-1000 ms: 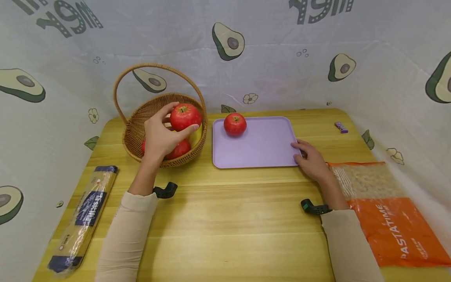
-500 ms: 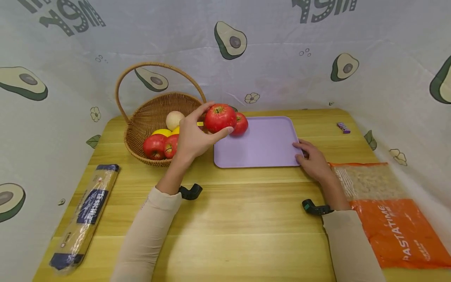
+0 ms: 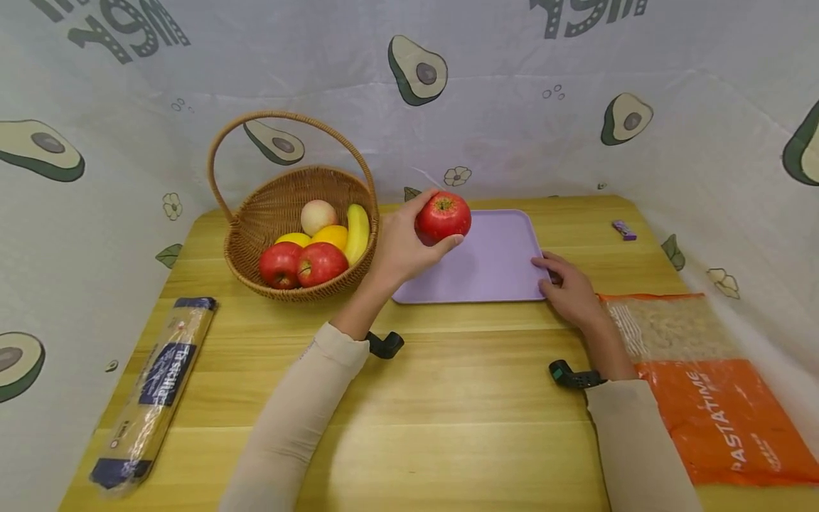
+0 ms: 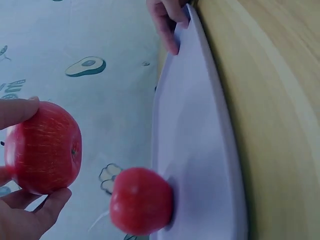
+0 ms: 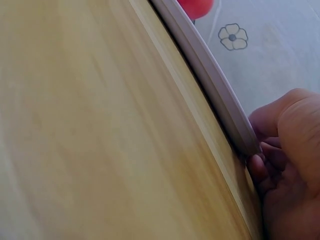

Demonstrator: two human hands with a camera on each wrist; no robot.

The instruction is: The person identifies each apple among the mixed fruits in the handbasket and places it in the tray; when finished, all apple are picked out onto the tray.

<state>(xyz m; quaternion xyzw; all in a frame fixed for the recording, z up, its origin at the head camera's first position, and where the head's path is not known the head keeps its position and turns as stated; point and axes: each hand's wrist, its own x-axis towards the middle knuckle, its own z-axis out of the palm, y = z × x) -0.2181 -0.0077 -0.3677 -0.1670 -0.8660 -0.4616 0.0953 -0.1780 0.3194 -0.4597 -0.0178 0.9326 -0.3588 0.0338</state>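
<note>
My left hand [image 3: 403,249] grips a red apple [image 3: 444,217] between thumb and fingers, held up over the left part of the lilac tray [image 3: 495,259]. A second red apple [image 4: 141,201] sits on the tray in the left wrist view; in the head view it is hidden behind the held one. My right hand [image 3: 569,293] pinches the tray's right edge, with thumb and fingertips at the rim [image 5: 235,127] in the right wrist view. To the left stands a wicker basket [image 3: 248,245] holding two red apples [image 3: 322,264], a banana [image 3: 357,235], yellow fruits and a pale round fruit [image 3: 318,216].
A long pack of pasta [image 3: 156,387] lies on the table's left side. An orange and clear PASTATIME bag [image 3: 716,405] lies at the right, near my right forearm. One small purple packet [image 3: 623,230] is at the back right. A printed curtain [image 3: 512,128] hangs behind the table.
My left hand has carried the apple rightward out of the basket's area to above the tray, uncovering the fruit in the basket. My right hand stays at the tray's edge.
</note>
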